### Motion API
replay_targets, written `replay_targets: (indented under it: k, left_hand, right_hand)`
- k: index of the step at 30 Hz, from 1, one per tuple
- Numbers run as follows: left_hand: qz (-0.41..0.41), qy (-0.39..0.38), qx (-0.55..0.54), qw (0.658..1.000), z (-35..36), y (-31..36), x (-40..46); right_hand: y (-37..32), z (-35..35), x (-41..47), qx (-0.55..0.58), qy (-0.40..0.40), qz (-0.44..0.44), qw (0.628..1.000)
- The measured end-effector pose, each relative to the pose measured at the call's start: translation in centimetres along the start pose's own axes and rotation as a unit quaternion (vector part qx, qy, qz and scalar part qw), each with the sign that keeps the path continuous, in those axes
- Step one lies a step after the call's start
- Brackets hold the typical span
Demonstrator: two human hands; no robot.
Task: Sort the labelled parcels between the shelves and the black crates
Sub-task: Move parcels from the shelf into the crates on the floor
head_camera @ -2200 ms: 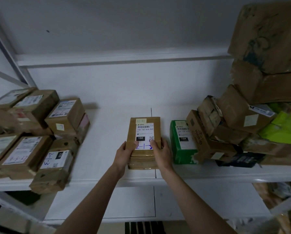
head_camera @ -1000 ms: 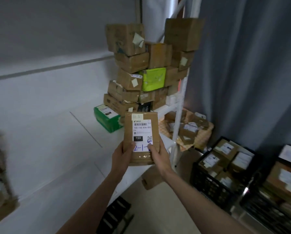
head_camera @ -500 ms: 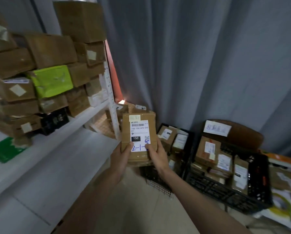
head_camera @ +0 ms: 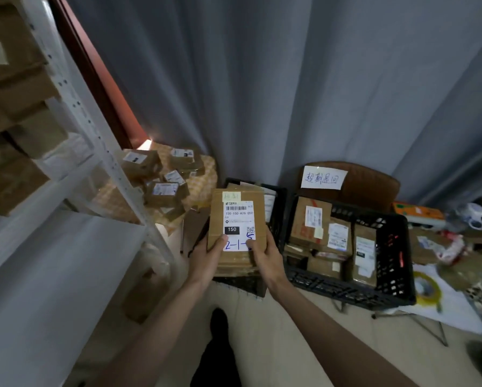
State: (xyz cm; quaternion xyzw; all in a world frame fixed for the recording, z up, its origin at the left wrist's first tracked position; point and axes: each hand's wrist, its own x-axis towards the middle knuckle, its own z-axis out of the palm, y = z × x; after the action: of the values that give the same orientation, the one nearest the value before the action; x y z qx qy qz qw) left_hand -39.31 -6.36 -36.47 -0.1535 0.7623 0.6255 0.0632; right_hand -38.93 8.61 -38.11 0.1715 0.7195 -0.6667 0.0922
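1. I hold a brown cardboard parcel (head_camera: 235, 231) in front of me with both hands, its label side facing up at me.
2. My left hand (head_camera: 207, 256) grips the parcel's near left corner, thumb pressed on the lower left of the white label (head_camera: 238, 219).
3. My right hand (head_camera: 265, 259) grips the near right corner, thumb on the label's lower right, partly covering the blue handwriting "2-1-".
4. The label shows a barcode, the line "150-150-A26-050" and a black box reading "150".
5. The parcel hangs above a black crate (head_camera: 279, 208) that it mostly hides.
6. Just right of it stands a second black crate (head_camera: 393, 263), packed with labelled cardboard parcels standing on edge.
7. Behind that crate a white paper sign (head_camera: 323, 177) with handwritten characters is fixed to a brown chair back.
8. On my left are the white shelves (head_camera: 66, 174), with brown boxes on the upper levels.
9. More labelled parcels (head_camera: 161, 174) lie heaped on the floor in the far corner, against the grey curtain (head_camera: 262, 79).
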Motion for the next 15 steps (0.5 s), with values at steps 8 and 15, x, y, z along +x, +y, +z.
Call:
replay_targets:
  k: [8,15]
  left_hand:
    - [-0.055,-0.065,0.056,0.995,2.7,-2.5,12.5]
    - [-0.146,-0.125,0.095,0.977,4.2,-7.7,21.2]
  right_hand:
    - [3.3,1.0,10.6,0.014,0.033,0.090,0.995]
    - [6.0,2.7,17.6,-0.006,0.064,0.157,0.986]
